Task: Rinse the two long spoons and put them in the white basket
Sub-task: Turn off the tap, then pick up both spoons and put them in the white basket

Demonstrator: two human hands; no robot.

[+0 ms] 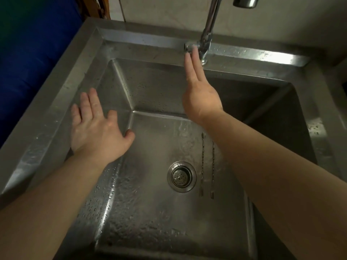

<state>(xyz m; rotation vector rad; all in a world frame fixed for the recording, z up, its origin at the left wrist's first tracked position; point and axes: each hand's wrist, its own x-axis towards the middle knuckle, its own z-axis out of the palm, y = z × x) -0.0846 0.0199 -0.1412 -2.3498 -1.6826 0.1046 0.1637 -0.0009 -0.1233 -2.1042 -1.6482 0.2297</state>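
Note:
Two long thin metal spoons with twisted handles lie side by side on the floor of the steel sink, just right of the drain: one spoon and the other spoon. My right forearm covers their far ends. My right hand reaches up with fingers straight, its fingertips touching the tap lever at the base of the faucet. My left hand hovers flat and empty over the sink's left wall, fingers spread. Water streams onto the sink floor near the spoons. No white basket is visible.
The round drain strainer sits in the middle of the wet sink floor. The faucet spout hangs at the top right. A blue surface lies left of the counter. A tiled wall stands behind the sink.

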